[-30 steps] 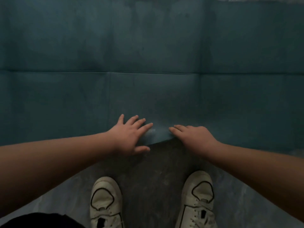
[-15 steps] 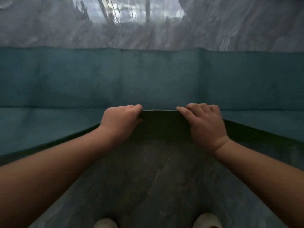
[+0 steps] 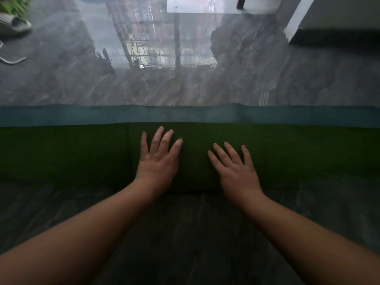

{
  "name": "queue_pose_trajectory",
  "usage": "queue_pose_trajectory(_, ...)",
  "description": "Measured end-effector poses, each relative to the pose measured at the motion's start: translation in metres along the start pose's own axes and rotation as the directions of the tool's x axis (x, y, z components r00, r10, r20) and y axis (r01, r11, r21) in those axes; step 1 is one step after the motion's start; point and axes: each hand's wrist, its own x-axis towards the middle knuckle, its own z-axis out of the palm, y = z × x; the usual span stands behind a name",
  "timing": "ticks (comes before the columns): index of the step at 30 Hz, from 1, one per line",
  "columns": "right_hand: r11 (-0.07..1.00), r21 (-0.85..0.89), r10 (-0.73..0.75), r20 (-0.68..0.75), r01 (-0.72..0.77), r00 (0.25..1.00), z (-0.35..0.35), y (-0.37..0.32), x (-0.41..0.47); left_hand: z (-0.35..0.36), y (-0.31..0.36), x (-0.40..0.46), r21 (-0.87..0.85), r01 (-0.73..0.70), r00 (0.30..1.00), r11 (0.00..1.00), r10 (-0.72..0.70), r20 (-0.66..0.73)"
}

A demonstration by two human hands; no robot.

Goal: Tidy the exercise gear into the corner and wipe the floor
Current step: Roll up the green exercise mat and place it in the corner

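An exercise mat lies folded over on the glossy grey floor. Its dark green underside faces up as a wide band, and a strip of its teal top side shows along the far edge. My left hand presses flat on the green fold with fingers spread. My right hand presses flat beside it, fingers straight. Neither hand grips anything.
The marble-patterned floor stretches beyond the mat and reflects a window. A grey slipper and a thin cord lie at the far left. A white furniture leg and a dark base stand at the far right.
Both hands lifted the mat's near edge, carried it forward and folded it over. They have let go of the edge and lie flat on the green underside. The view has tilted up.
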Motion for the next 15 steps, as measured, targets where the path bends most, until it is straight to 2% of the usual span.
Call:
queue_pose_trajectory(5, 0.995, 0.062, 0.078, 0.083, -0.083, 0.994, -0.004, 0.003, 0.030, 0.033, 0.005, -0.016, -0.068, -0.025, 0.988, 0.997, 0.035, 0.151)
queue_pose_trajectory(8, 0.991, 0.087, 0.101, 0.025, -0.103, 0.995, 0.006, -0.002, 0.035, 0.041, 0.003, -0.009, -0.077, 0.009, 0.993, 0.997, 0.000, 0.122)
queue_pose_trajectory(11, 0.992, 0.100, 0.077, -0.052, -0.072, 0.996, 0.021, -0.011, 0.029, 0.040, 0.001, 0.007, -0.106, 0.087, 0.990, 0.991, -0.074, 0.119)
queue_pose_trajectory(15, 0.996, 0.088, 0.018, 0.030, -0.021, 0.999, 0.047, -0.015, 0.018, 0.049, -0.003, 0.013, -0.150, 0.110, 0.963, 0.983, -0.068, 0.259)
